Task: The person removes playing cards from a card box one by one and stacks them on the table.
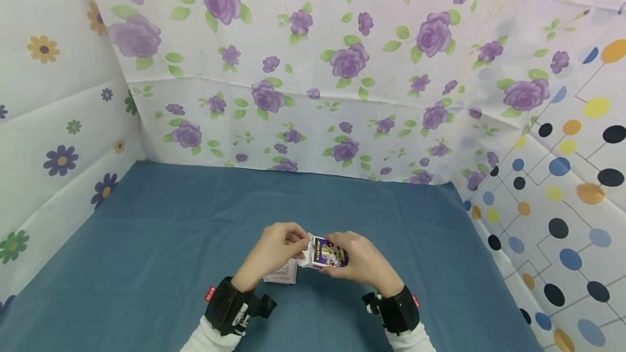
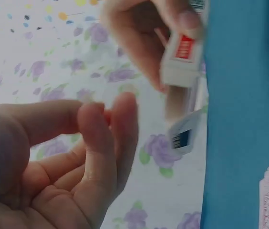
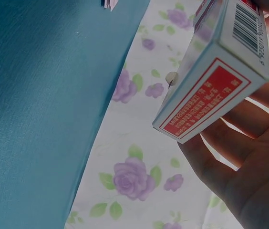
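Smooth blue cloth [image 1: 195, 221]; right hand [image 1: 361, 261] grips rectangular cardboard box [image 1: 329, 252]; left hand [image 1: 274, 246] relaxed, fingers bent.

There are two hands [image 1: 275, 247] [image 1: 361, 261], two wristbands [image 1: 226, 307] [image 1: 398, 309] and one box [image 1: 330, 253]. One card stack [image 1: 285, 275] and three patterned sheets [image 1: 54, 86] [image 1: 303, 58] [image 1: 533, 232] show.

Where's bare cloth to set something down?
Blue cloth: left of the left hand, to the daisy sheet; right of the right hand, to the dotted sheet; beyond both, to the rose sheet. Crowded: middle, around the box and cards.
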Demonstrator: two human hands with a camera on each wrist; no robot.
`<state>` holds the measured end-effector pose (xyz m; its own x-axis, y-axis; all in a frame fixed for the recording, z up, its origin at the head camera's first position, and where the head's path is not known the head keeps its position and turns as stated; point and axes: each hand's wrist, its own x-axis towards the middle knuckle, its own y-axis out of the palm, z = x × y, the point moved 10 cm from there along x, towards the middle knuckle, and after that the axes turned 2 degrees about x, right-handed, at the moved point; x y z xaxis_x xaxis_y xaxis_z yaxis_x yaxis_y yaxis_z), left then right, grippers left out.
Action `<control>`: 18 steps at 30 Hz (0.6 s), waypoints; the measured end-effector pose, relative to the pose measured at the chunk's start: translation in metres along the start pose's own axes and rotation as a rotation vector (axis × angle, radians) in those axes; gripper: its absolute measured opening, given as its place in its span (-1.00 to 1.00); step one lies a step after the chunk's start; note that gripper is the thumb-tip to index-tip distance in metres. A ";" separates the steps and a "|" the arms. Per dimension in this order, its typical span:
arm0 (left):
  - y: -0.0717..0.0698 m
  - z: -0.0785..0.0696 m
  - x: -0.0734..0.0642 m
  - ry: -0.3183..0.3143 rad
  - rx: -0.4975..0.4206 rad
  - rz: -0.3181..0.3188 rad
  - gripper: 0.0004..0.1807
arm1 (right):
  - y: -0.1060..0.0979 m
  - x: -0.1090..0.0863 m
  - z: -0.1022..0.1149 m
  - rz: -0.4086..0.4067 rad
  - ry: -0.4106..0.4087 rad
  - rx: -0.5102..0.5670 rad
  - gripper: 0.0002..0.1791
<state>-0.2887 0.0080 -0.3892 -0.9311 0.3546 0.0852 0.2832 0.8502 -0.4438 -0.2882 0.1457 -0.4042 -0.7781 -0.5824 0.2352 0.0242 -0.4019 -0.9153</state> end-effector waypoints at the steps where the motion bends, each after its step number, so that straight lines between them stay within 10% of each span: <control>1: 0.002 0.000 0.000 0.003 0.008 0.000 -0.85 | 0.000 0.000 0.001 0.001 -0.001 0.000 -0.34; 18: 0.021 0.019 0.000 -0.042 0.045 0.052 -0.86 | -0.013 -0.001 0.019 -0.022 -0.059 -0.020 -0.29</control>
<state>-0.2866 0.0187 -0.4157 -0.9246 0.3802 0.0243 0.3214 0.8125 -0.4863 -0.2756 0.1382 -0.3866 -0.7399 -0.6144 0.2741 -0.0060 -0.4015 -0.9159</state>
